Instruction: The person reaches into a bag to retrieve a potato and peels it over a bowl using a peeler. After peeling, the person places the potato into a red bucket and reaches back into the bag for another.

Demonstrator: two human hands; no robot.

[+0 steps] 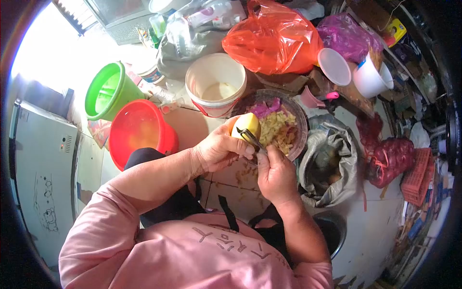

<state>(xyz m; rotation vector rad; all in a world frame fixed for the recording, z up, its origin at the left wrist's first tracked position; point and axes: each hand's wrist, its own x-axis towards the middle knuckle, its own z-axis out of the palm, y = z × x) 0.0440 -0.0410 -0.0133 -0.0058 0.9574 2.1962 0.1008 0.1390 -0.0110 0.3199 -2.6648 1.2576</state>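
My left hand point(220, 148) is wrapped round a peeled yellow potato point(247, 126), whose upper part shows above the fingers. Against the potato's front lies the head of a dark peeler point(250, 137), and my right hand point(275, 174) grips its handle. Just beyond both hands, a round tray point(301, 126) holds pale chopped pieces, brownish peelings and a purple plastic bag point(266, 108). Scattered peelings point(246, 177) lie on the floor below the hands.
A white bucket point(192, 79), a red basin point(115, 132) and a green bucket point(91, 103) stand left. An open grey sack point(349, 164) sits right of the tray, beside a red net bag point(391, 161). An orange bag point(274, 41) lies behind.
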